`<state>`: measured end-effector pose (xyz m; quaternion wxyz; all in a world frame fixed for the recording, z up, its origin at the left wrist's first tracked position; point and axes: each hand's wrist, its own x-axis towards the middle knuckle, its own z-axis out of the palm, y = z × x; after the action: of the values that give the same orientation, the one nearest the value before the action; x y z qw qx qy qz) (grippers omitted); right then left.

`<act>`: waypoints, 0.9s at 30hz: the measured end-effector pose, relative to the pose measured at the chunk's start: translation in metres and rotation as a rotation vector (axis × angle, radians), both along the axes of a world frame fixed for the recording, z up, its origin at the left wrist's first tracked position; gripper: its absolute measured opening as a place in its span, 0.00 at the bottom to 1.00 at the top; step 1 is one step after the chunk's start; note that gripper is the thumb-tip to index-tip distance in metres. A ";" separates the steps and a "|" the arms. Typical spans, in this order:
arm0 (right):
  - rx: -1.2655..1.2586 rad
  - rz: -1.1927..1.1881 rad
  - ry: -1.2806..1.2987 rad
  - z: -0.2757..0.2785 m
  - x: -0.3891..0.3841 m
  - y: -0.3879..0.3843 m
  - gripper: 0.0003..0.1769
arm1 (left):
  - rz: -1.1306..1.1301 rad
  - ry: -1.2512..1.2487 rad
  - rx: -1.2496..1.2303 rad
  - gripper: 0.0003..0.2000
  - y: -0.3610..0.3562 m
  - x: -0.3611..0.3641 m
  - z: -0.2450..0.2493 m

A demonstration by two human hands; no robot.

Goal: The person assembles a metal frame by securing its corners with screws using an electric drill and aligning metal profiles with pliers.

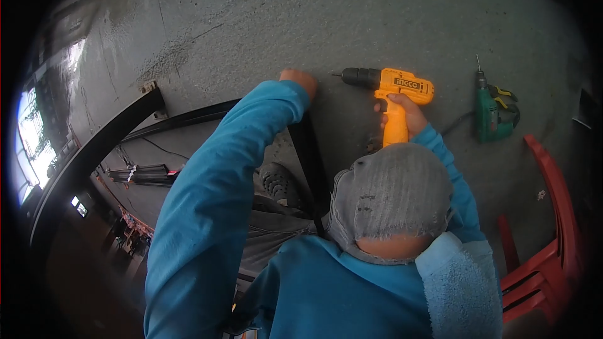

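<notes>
Two bare hands in blue sleeves are working above a gray floor (352, 19), seen from overhead. The right hand (409, 115), right of center in the upper half of the frame, is gripping a yellow drill (407, 83) by its handle, with the fingers curling around it. The drill is lying sideways to the view, its brand lettering facing the camera and its black chuck (361, 77) pointing left; a thin bit is projecting toward the left hand (300, 81) without touching it. That hand, at upper center, is bending at the upper end of a black bar (308, 157); its fingers are hidden, so whether it is gripping the bar cannot be told. A second black bar (188, 117) is running leftward from behind the left sleeve (213, 207), and a broad curved black piece (88, 157) is sweeping down the left side. At center, a dark shoe (279, 182) is showing between the left sleeve and the first bar. Rounded gray cloth (392, 182) with a frayed edge is filling the lower center, and a light-blue towel (458, 282) is hanging at its lower right. At right, a green drill (488, 116) is resting on the floor beside a yellow-handled tool (501, 95), while a red chair (556, 263) is occupying the lower-right edge.
</notes>
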<state>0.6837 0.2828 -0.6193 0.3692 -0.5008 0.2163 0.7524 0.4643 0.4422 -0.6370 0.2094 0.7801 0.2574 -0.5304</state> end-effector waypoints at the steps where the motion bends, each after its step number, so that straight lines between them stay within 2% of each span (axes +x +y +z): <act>1: 0.006 -0.007 -0.017 -0.001 0.001 0.000 0.28 | -0.004 -0.003 0.015 0.14 -0.001 0.002 -0.002; 3: 0.011 -0.014 -0.031 -0.004 0.001 0.002 0.28 | -0.007 -0.004 0.029 0.14 0.006 0.002 -0.006; 5: 0.008 0.001 -0.041 -0.002 0.001 0.000 0.28 | 0.268 -0.072 0.133 0.15 0.018 0.003 -0.009; 6: 0.003 0.000 -0.039 -0.002 0.001 -0.001 0.28 | 0.267 -0.070 0.129 0.15 0.026 0.006 -0.008; 8: -0.016 0.043 -0.029 -0.003 0.001 -0.001 0.29 | 0.445 -0.053 0.094 0.18 0.045 0.015 -0.001; 9: -0.019 0.041 -0.028 -0.006 0.001 -0.002 0.29 | 0.486 -0.037 0.068 0.23 0.049 0.016 0.002; 10: 0.030 0.072 0.014 -0.012 0.001 -0.004 0.28 | 0.482 -0.039 0.068 0.23 0.051 0.011 0.002; 12: 0.078 0.094 0.049 -0.019 0.004 -0.003 0.27 | 0.603 -0.316 0.101 0.25 0.051 -0.010 0.009; 14: 0.135 0.177 0.114 -0.021 0.000 -0.003 0.26 | 0.700 -0.542 -0.022 0.25 0.049 -0.037 0.031; 16: 0.152 0.230 0.091 -0.018 -0.005 0.002 0.24 | 0.596 -0.587 -0.052 0.25 0.030 -0.057 0.064; 18: 0.264 0.417 0.046 -0.018 -0.014 0.005 0.25 | 0.509 -0.631 -0.069 0.27 0.002 -0.077 0.070; 19: 0.258 0.414 0.045 -0.017 -0.019 0.003 0.25 | 0.508 -0.631 -0.076 0.27 -0.012 -0.079 0.071; 22: 0.253 0.393 0.050 -0.021 -0.032 0.000 0.25 | 0.608 -0.615 0.045 0.29 -0.034 -0.080 0.063; 24: 0.265 0.345 0.148 -0.029 -0.039 -0.003 0.26 | 0.691 -0.610 0.246 0.29 -0.046 -0.074 0.053; 25: 0.265 0.320 0.153 -0.032 -0.045 -0.006 0.26 | 0.689 -0.604 0.239 0.29 -0.050 -0.073 0.050; 27: 0.236 0.303 0.161 -0.035 -0.050 -0.015 0.26 | 0.686 -0.593 0.422 0.26 -0.061 -0.065 0.046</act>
<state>0.6335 0.2678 -0.6541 0.2895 -0.4192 0.0777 0.8570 0.3990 0.3816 -0.5914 0.2735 0.7930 0.5303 -0.1227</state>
